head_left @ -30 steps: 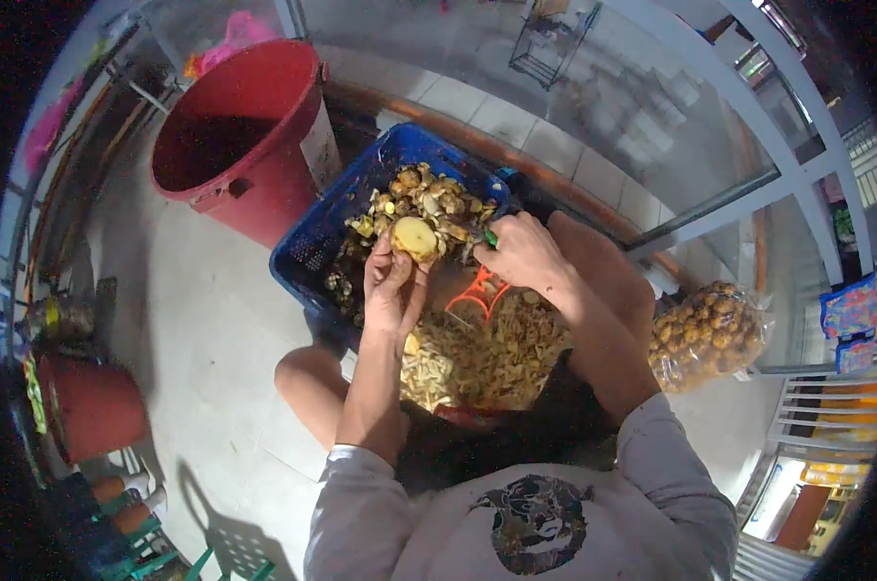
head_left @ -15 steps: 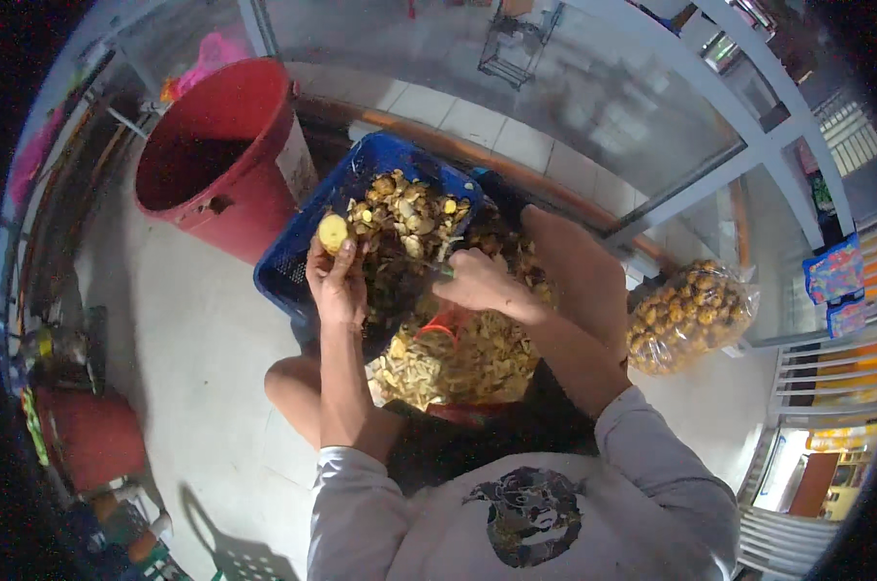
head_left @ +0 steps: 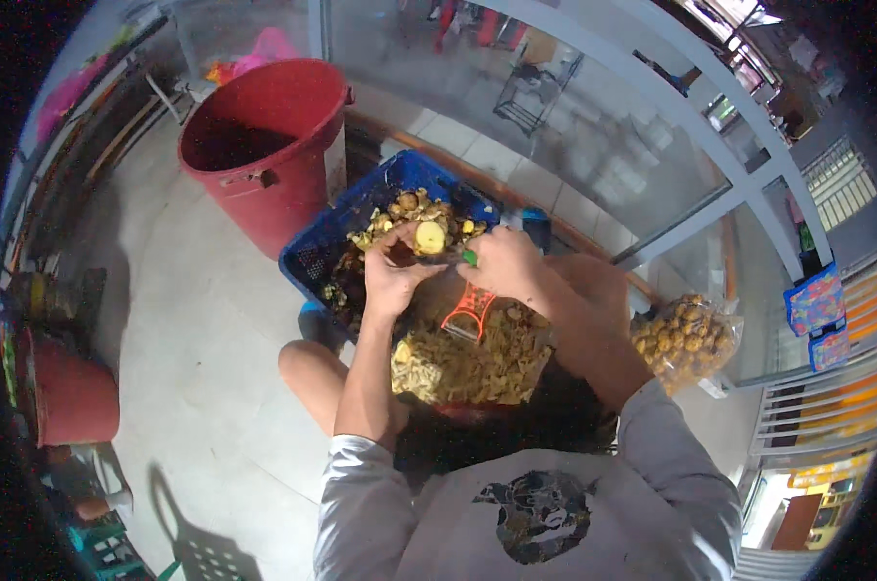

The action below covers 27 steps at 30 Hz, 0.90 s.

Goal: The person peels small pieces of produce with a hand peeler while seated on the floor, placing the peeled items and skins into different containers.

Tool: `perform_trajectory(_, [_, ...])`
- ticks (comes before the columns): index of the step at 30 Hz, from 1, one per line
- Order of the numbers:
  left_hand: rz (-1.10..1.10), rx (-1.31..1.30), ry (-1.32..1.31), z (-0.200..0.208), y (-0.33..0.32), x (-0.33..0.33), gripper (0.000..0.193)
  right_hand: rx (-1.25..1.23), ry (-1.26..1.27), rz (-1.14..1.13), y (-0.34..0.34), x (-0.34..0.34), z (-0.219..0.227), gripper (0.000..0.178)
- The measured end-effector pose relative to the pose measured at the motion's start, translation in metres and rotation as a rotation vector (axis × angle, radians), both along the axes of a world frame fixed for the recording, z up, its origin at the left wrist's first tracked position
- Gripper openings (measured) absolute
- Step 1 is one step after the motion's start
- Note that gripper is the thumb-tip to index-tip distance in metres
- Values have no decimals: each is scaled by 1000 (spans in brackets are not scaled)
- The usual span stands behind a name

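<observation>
- Peeling looked to be the step in hand, seen from the head: the left hand [head_left: 392,276] gripped a pale yellow tuber [head_left: 430,236] above the blue crate [head_left: 361,218].
- The right hand [head_left: 501,266] was closed around an orange peeler [head_left: 468,312]; the next stroke likely called for turning the tuber.
- Peelings [head_left: 472,363] lay heaped below; a red bin [head_left: 264,160] stood on the grey tiled floor [head_left: 196,339].

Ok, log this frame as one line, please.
left hand: holds yellow peeled piece | right hand: grips orange peeler | below: blue crate, pile of peelings | nearby: red bucket
</observation>
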<state>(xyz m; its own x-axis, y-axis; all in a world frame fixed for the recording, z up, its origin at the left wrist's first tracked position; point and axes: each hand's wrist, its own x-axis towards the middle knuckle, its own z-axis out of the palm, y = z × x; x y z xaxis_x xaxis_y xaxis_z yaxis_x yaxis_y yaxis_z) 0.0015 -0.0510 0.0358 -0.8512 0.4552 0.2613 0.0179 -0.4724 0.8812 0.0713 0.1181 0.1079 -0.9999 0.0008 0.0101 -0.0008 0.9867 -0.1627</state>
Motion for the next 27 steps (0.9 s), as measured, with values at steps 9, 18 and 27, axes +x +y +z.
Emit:
perform_trajectory(9, [104,-312,52,-3,-12,-8,50,-109,-144,-16,10,-44,-26,30])
perform_trajectory(18, [-39,-113,-163,-15,27,-10,61,-203,-109,-212,81,-36,-21,35])
perform_trajectory(27, [-205,220,-563,-37,41,-10,53,-387,-60,-291,101,-46,-22,40])
